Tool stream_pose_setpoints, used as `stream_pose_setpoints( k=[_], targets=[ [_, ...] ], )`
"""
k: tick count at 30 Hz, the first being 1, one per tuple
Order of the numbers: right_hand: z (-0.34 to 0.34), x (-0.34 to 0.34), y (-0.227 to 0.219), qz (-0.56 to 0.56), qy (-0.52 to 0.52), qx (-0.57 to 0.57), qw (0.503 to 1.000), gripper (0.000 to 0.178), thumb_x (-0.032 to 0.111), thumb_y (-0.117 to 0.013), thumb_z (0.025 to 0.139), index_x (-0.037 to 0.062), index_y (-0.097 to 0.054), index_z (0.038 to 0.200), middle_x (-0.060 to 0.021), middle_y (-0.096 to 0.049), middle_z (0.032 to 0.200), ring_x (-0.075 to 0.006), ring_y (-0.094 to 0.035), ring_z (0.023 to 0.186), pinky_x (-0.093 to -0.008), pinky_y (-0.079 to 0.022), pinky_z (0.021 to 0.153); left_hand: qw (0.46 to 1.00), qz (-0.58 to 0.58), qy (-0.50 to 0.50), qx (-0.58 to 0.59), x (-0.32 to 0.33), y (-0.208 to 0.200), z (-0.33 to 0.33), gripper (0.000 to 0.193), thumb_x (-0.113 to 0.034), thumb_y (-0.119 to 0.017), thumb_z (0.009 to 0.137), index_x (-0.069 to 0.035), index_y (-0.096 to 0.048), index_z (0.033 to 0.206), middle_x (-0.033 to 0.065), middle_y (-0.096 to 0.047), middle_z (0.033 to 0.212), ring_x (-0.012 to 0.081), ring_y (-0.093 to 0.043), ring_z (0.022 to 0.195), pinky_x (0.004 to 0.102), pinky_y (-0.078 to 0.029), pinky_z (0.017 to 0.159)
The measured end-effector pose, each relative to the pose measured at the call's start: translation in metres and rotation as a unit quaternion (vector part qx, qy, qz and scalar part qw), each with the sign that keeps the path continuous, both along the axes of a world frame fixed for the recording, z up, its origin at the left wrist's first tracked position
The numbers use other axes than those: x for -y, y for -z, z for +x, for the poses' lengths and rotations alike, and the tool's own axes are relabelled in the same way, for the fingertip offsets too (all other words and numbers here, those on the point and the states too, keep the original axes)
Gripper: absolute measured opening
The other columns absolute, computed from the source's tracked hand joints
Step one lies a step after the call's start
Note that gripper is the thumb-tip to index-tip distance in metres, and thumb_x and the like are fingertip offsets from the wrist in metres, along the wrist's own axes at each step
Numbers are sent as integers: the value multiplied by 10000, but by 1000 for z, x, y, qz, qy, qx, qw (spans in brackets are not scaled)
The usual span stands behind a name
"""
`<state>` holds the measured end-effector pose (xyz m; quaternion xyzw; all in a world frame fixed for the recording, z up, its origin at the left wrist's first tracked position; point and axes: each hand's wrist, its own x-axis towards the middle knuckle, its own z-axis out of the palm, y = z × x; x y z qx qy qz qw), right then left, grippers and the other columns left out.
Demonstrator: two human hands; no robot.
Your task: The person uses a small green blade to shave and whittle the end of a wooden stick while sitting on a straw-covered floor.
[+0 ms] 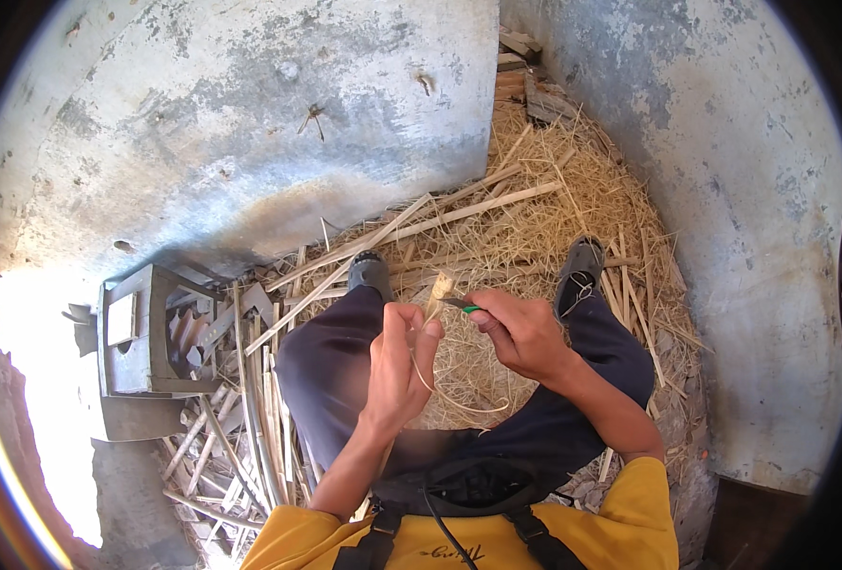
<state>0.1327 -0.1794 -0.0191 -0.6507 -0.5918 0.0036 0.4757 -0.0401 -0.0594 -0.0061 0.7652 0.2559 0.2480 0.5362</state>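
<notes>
My left hand (pixel 397 370) is closed round a short, pale piece of bamboo (pixel 443 286), whose cut end points up and away from me. A small knife with a green handle (pixel 472 309) is gripped in my right hand (pixel 527 334). Its dark blade (pixel 454 302) lies against the side of the bamboo, near the top. From my left fingers a thin, pale strip (pixel 478 409) loops down and to the right over my lap. The lower part of the bamboo is hidden behind my left hand.
Straw and shavings (pixel 535 214) cover the floor between and beyond my feet. Long split bamboo strips (pixel 411 223) lie across it, with more piled at my left. A worn wooden box frame (pixel 131 332) stands at the left. Weathered grey walls (pixel 715 190) close in ahead and at the right.
</notes>
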Motion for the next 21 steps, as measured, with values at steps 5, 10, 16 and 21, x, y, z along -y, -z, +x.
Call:
stream_pose_setpoints(
  k=[5,10,16,21],
  targets=[
    [1,-1,1,-21,-16,-33,999,195,111,-699,1047,-19,-707,1193,-166,-756,938,-312,-738,698,-366,-574,615,1000,-10,4,24,0,1,3,147,-77,-567,1122,20,-458,1132,131,-665,832,209,-721,782,331,-535,670],
    [-1,-3,2,-12,-12,-20,1000,184,82,-712,1026,-20,-704,1179,-157,-765,951,-318,-745,722,-369,-577,615,999,-26,-9,27,1,-1,3,146,-75,-559,1126,26,-454,1119,128,-651,831,217,-740,812,333,-540,677],
    [-8,-3,3,9,15,52,998,161,62,-733,994,-3,-712,1139,-148,-782,992,-325,-765,769,-384,-597,628,999,-20,-22,35,2,-1,3,139,-69,-544,1130,30,-446,1118,131,-645,824,224,-731,793,335,-528,669],
    [-7,-2,3,-10,23,72,997,176,97,-747,996,6,-714,1144,-139,-786,1013,-331,-775,794,-387,-598,621,999,15,-31,36,1,10,5,187,-163,-505,1157,4,-438,1109,113,-675,862,114,-542,649,279,-450,578]
  ],
)
